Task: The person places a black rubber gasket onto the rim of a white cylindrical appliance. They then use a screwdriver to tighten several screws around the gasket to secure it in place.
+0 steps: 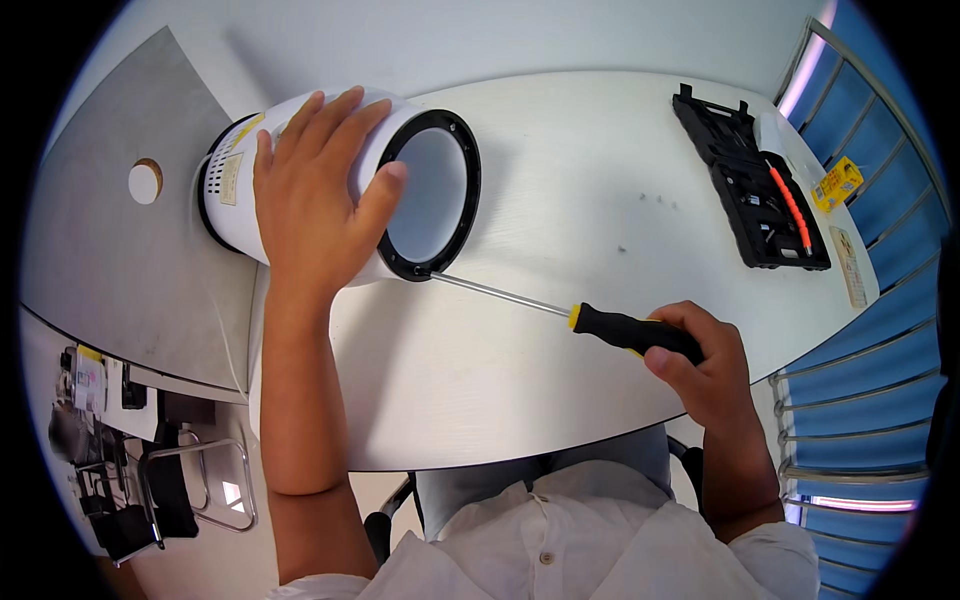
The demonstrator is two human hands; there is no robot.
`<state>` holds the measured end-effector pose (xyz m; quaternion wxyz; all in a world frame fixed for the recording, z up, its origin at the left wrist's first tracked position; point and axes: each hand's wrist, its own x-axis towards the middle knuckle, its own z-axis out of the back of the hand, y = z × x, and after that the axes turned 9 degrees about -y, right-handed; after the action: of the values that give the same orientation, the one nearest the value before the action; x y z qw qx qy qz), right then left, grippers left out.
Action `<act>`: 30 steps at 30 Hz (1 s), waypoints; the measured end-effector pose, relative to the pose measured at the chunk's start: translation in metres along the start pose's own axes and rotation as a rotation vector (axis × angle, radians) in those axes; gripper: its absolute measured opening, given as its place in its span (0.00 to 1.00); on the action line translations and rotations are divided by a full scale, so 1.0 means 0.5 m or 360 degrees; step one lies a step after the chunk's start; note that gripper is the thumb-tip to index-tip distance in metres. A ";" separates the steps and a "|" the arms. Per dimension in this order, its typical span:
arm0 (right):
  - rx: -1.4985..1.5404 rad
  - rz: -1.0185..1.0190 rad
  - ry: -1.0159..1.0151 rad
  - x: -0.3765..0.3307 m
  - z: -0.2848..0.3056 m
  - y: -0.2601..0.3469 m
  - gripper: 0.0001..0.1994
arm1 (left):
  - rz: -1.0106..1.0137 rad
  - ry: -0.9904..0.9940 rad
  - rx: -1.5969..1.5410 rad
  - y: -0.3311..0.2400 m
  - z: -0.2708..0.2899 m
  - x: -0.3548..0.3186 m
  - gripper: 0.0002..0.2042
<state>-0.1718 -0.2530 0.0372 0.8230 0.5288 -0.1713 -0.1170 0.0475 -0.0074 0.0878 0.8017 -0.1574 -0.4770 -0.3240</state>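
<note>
White cylinder (330, 180) steadied on tabletop (560, 200) by left hand (315, 190), fingers spread | screwdriver (570, 315) gripped by right hand (700, 365), tip at black rim.

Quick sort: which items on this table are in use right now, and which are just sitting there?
In use:
- white cylindrical housing with black rim, lying on its side, left hand on top
- screwdriver in right hand, tip at the rim

Lying about:
- open black tool case
- grey panel with round hole
- yellow tag
</note>
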 end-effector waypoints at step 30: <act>0.0767 -0.0241 -0.0985 0.041 0.107 -0.172 0.15 | -0.0155 -0.0061 -0.0368 -0.042 0.023 0.012 0.26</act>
<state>-0.1755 -0.3405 -0.0173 0.5738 0.6577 -0.3942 -0.2876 0.0280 -0.0188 0.0974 0.7523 -0.2316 -0.4588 -0.4122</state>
